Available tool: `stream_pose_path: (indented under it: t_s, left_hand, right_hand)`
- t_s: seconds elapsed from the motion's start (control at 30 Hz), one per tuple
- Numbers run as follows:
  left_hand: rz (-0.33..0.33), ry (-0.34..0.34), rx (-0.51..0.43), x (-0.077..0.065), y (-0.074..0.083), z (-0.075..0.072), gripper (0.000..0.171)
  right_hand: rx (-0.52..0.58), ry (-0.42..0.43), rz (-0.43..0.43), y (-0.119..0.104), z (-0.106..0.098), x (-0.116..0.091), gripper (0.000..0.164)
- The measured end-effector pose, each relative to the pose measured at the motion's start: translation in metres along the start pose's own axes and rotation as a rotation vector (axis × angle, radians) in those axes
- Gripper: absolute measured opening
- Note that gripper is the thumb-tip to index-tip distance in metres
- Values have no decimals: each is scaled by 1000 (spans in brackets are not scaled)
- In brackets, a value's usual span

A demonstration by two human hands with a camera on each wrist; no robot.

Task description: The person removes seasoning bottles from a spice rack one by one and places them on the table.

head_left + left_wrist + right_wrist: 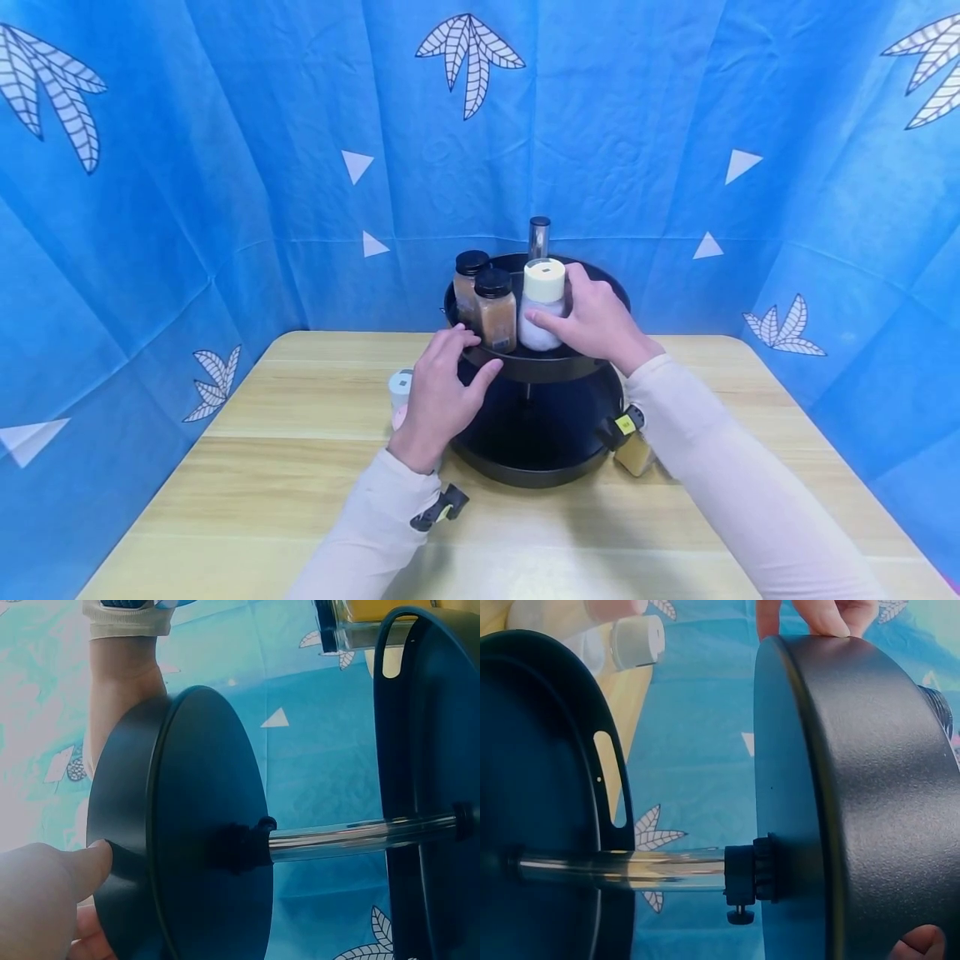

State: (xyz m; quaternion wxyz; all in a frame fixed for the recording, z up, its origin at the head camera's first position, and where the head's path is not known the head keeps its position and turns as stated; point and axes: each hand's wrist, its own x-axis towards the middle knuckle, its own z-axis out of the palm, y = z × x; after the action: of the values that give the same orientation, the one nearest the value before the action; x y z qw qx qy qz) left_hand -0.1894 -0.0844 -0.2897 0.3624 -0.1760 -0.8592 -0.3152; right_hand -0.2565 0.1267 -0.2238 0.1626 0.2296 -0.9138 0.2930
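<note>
A white jar with a cream lid (544,281) stands on the upper tray (558,367) of a black two-tier rack, gripped by my right hand (600,323) with the thumb in front and fingers around the far side. Beside it are two black-lidded jars of brownish contents, a front one (497,323) and a rear one (463,293). My left hand (442,392) touches the upper tray's left side, fingers loosely bent; its thumb (91,866) rests against the outer wall in the left wrist view. Below, the lower tray (525,477) sits on the table.
White-lidded and pink-lidded bottles (637,641) stand left of the rack, partly behind my left hand. A yellowish container (634,457) is at the right, under my right forearm. A metal post (539,237) rises through the rack. Blue curtains (637,167) surround the wooden table (300,475).
</note>
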Motion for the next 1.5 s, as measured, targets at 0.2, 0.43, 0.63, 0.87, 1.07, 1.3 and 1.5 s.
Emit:
stream_pose_path:
  t_s: [0.2, 0.43, 0.63, 0.87, 1.07, 1.3, 1.5]
  left_hand:
    - [-9, -2, -3, 0, 1, 0, 36]
    - [-15, 4, 15, -1, 4, 1, 36]
    - [-3, 18, 25, -2, 5, 3, 36]
    - [5, 30, 41, -4, 8, 4, 35]
    - [-4, 31, 55, -6, 11, 5, 36]
    - [-7, 41, 83, -6, 14, 7, 37]
    - [-11, 51, 92, -7, 17, 7, 38]
  right_hand:
    - [-7, 14, 6, 1, -3, 0, 65]
    - [3, 15, 11, 1, -6, -1, 64]
    - [11, 23, 19, 1, -8, -2, 66]
    - [26, 16, 3, 2, -11, -3, 65]
    - [20, 26, -4, 5, -13, -4, 63]
    - [9, 46, -8, 7, -17, -4, 61]
    - [7, 47, 3, 8, -19, -5, 62]
